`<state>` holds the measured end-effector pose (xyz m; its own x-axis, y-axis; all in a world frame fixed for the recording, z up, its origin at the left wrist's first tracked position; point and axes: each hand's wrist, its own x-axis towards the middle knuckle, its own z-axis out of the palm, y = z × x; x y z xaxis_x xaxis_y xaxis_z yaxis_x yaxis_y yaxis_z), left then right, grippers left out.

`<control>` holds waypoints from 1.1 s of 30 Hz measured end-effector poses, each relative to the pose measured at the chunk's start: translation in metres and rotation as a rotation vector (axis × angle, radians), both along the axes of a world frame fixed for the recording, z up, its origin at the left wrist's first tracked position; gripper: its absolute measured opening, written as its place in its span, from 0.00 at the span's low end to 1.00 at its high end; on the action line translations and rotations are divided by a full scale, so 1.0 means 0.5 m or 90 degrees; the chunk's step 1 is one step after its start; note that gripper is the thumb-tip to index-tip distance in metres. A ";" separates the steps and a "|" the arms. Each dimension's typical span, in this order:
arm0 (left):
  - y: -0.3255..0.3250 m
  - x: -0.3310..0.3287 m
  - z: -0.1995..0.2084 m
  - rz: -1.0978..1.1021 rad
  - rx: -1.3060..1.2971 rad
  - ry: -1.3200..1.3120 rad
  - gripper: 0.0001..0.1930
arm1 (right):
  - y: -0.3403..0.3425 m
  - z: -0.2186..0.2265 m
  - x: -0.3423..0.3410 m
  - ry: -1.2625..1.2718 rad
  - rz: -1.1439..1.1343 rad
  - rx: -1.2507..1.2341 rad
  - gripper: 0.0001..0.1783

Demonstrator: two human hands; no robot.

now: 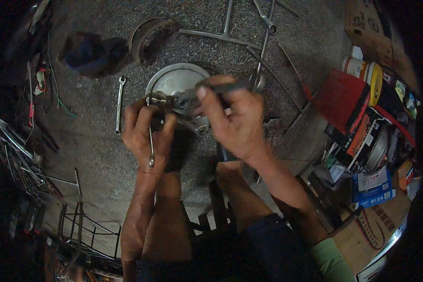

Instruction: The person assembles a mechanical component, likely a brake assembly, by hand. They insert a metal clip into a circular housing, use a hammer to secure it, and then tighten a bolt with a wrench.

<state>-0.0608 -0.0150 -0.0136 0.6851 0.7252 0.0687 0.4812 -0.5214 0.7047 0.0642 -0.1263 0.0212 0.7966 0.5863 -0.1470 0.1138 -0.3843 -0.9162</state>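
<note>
My left hand (148,127) is closed round a slim metal rod with a rounded end (151,152), which sticks out toward my wrist. At its fingertips is a short, shiny cylindrical metal piece (158,97). My right hand (237,117), smeared by motion, is closed on a dark bar-like tool (230,87) whose kind I cannot make out. Under and just beyond both hands lies a round silvery metal plate (178,77) with a hub-like centre, partly hidden by my fingers. A combination wrench (120,105) lies on the ground left of my left hand.
Curved brake shoes (148,37) and a dark cloth bundle (91,54) lie beyond. A T-shaped metal bar (221,35) and rods are at the far side. Boxes, a red case (340,98) and a cardboard box (369,30) crowd the right; metal scraps (16,145) the left.
</note>
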 end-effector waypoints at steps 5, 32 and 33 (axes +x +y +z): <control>0.003 -0.001 0.002 -0.002 -0.025 -0.011 0.12 | 0.002 0.020 -0.038 -0.166 0.119 0.059 0.08; 0.007 -0.011 0.001 -0.026 -0.073 -0.029 0.12 | -0.011 0.024 -0.066 -0.248 0.227 0.012 0.23; 0.009 -0.011 0.006 -0.030 -0.091 -0.037 0.12 | -0.010 0.023 -0.064 -0.252 0.239 0.014 0.23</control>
